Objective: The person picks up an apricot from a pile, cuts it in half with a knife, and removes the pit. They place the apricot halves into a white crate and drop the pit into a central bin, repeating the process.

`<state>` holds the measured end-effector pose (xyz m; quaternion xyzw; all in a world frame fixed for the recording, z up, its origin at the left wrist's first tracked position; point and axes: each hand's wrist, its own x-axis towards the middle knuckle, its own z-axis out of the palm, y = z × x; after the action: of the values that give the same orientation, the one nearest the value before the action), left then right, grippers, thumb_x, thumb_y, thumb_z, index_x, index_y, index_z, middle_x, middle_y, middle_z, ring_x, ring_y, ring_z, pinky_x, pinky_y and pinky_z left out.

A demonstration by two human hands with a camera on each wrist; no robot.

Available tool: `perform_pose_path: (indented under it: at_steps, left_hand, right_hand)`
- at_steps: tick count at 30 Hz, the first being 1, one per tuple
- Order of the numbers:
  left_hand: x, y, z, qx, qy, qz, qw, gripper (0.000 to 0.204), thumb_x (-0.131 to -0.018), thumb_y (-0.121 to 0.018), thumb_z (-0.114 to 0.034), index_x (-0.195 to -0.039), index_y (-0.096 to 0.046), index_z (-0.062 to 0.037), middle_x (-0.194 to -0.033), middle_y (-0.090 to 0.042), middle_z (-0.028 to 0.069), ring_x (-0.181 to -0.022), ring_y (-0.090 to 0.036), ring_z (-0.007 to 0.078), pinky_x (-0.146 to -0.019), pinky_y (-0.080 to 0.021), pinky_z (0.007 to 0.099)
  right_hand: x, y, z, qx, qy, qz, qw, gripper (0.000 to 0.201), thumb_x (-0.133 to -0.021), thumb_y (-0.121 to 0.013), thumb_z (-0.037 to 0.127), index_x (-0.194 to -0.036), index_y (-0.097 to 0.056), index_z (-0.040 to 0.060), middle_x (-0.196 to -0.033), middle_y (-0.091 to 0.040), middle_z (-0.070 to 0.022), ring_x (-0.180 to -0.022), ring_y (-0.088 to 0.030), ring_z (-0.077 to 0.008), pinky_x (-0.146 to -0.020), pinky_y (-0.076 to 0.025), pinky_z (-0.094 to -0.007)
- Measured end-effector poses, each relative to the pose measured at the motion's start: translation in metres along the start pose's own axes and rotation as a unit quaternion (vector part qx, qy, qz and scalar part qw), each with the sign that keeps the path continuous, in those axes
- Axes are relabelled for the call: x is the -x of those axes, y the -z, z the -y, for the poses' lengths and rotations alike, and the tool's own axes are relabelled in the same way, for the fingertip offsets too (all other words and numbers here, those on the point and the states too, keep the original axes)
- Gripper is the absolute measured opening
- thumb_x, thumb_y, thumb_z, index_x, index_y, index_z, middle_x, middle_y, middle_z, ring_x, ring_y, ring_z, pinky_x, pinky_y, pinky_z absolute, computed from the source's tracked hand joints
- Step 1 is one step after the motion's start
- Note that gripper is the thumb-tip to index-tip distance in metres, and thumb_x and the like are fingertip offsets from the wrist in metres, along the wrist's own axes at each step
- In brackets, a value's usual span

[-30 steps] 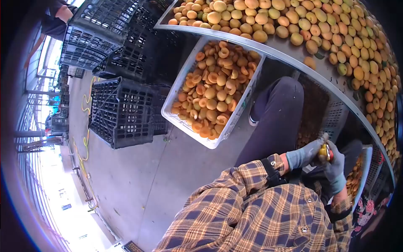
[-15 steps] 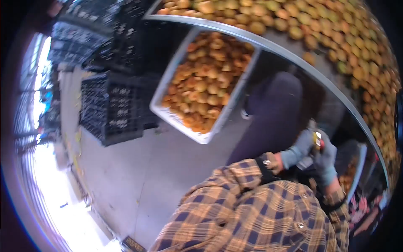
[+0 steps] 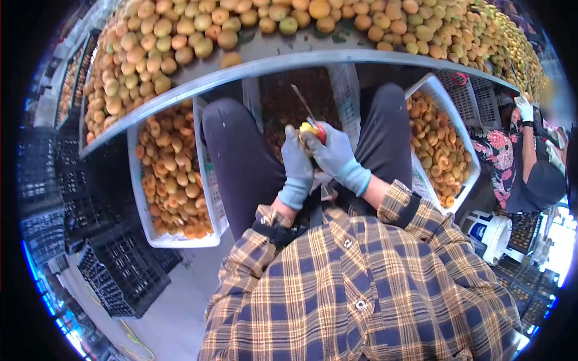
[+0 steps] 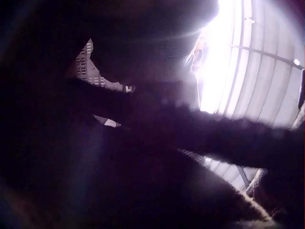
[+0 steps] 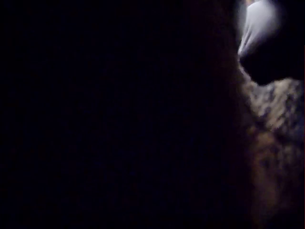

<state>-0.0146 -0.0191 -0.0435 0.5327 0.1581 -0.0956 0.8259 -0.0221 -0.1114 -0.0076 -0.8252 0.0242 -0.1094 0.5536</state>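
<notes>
In the head view both gloved hands meet between the person's knees. The right hand [image 3: 337, 157] grips a knife with a red handle [image 3: 321, 133], its thin blade [image 3: 301, 99] pointing up and away. Close against it, the left hand [image 3: 296, 161] holds a small yellow apricot [image 3: 306, 129], largely covered by the fingers. Whole apricots [image 3: 205, 47] lie heaped on the metal-edged table [image 3: 265, 71] ahead. Dark shadow fills most of both wrist views, hiding the hands there.
White crates of halved apricots stand beside each leg: the left crate [image 3: 141, 204] and the right crate [image 3: 475, 162]. Under the table is another crate [image 3: 346, 90] with dark contents. Black crates [image 3: 123, 271] are at far left. Another person [image 3: 527, 150] sits at right, near a white bucket [image 3: 497, 237].
The head view has swung to the right, bringing the hands to the middle and the right-hand crate and other person into sight. Both hands stay together, and the blade now shows clearly.
</notes>
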Motion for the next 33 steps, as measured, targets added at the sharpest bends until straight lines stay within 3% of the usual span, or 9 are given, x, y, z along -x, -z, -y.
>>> perform_pose_path:
  at_steps: [2,3,6,9,10,15,23,26,33]
  left_hand:
    - [-0.006,-0.003,-0.001,0.094,0.088,-0.015,0.992,0.053,-0.097,-0.034,-0.052,-0.09,-0.059,-0.0062,-0.076,-0.059,0.0014,-0.068,-0.055,0.011,-0.063,-0.046,0.0266]
    - [0.004,-0.005,-0.024,0.132,0.136,0.034,0.981,0.052,-0.095,-0.034,-0.055,-0.099,-0.059,-0.0092,-0.08,-0.061,0.0032,-0.064,-0.056,0.0149,-0.058,-0.046,0.028]
    - [-0.005,0.002,-0.036,0.347,0.204,0.202,0.893,0.053,-0.095,-0.036,-0.052,-0.115,-0.055,-0.0068,-0.09,-0.063,0.0094,-0.074,-0.059,0.024,-0.067,-0.049,0.0365]
    - [0.005,-0.008,-0.045,0.349,0.227,0.173,0.893,0.052,-0.094,-0.04,-0.049,-0.122,-0.051,-0.0069,-0.102,-0.062,0.0126,-0.089,-0.06,0.0263,-0.079,-0.051,0.0411]
    - [0.002,-0.006,-0.04,0.38,0.252,0.203,0.867,0.052,-0.094,-0.042,-0.047,-0.126,-0.048,-0.0071,-0.109,-0.06,0.0141,-0.099,-0.059,0.0276,-0.087,-0.05,0.043]
    - [0.018,-0.019,-0.056,0.379,0.296,0.256,0.838,0.05,-0.095,-0.038,-0.048,-0.124,-0.047,-0.008,-0.105,-0.06,0.011,-0.085,-0.062,0.0237,-0.072,-0.051,0.0315]
    - [0.048,-0.046,-0.073,0.14,0.14,0.25,0.948,0.053,-0.098,-0.03,-0.051,-0.117,-0.049,-0.0052,-0.083,-0.057,0.0048,-0.062,-0.054,0.0116,-0.055,-0.046,0.0232]
    - [0.051,-0.046,-0.069,0.078,0.055,0.239,0.966,0.045,-0.1,-0.028,-0.04,-0.118,-0.049,-0.0042,-0.106,-0.057,0.0081,-0.098,-0.056,0.0151,-0.087,-0.045,0.028]
    - [0.047,-0.052,-0.049,-0.138,-0.201,0.194,0.95,0.047,-0.101,-0.023,-0.038,-0.117,-0.047,-0.0017,-0.108,-0.051,0.009,-0.1,-0.05,0.0162,-0.09,-0.038,0.0303]
  right_hand:
    - [-0.006,0.012,0.006,-0.236,-0.124,0.023,0.963,0.041,-0.09,-0.057,0.042,-0.097,-0.06,0.0012,-0.067,-0.06,-0.001,-0.052,-0.054,-0.012,-0.05,-0.047,-0.0285]
    - [-0.005,0.041,0.016,-0.38,-0.346,0.117,0.85,0.04,-0.092,-0.055,0.043,-0.097,-0.06,0.0032,-0.061,-0.052,0.0021,-0.042,-0.042,-0.0054,-0.039,-0.035,-0.0217]
    - [-0.001,0.064,0.032,-0.361,-0.297,0.171,0.867,0.042,-0.092,-0.053,0.044,-0.106,-0.059,0.0049,-0.059,-0.047,0.0045,-0.04,-0.034,-0.0015,-0.036,-0.026,-0.0185]
    - [0.005,0.056,0.03,0.063,0.047,0.22,0.972,0.051,-0.09,-0.058,0.032,-0.132,-0.047,0.0036,-0.086,-0.067,-0.0093,-0.078,-0.066,-0.019,-0.068,-0.052,-0.0322]
    - [0.001,0.065,0.042,0.089,-0.054,0.252,0.962,0.052,-0.089,-0.059,0.024,-0.133,-0.044,0.0026,-0.105,-0.066,-0.0132,-0.1,-0.063,-0.0262,-0.086,-0.048,-0.0375]
    - [-0.034,0.086,0.078,-0.34,-0.1,0.089,0.931,0.018,-0.092,-0.052,0.016,-0.097,-0.059,-0.0003,-0.072,-0.055,0.0015,-0.061,-0.049,-0.0016,-0.056,-0.038,-0.0158]
    - [-0.033,0.069,0.091,-0.485,-0.047,-0.099,0.868,0.021,-0.092,-0.051,0.018,-0.079,-0.056,0.0022,-0.053,-0.041,0.004,-0.043,-0.033,-0.0026,-0.04,-0.025,-0.0203]
    - [-0.034,0.068,0.086,-0.517,-0.044,-0.11,0.848,0.026,-0.094,-0.051,0.024,-0.077,-0.054,0.0038,-0.052,-0.04,0.004,-0.042,-0.034,-0.0032,-0.039,-0.024,-0.0198]
    - [-0.041,0.061,0.091,-0.503,-0.092,-0.195,0.837,0.026,-0.094,-0.053,0.027,-0.077,-0.051,0.0084,-0.054,-0.041,0.0041,-0.039,-0.034,-0.0033,-0.036,-0.025,-0.0199]
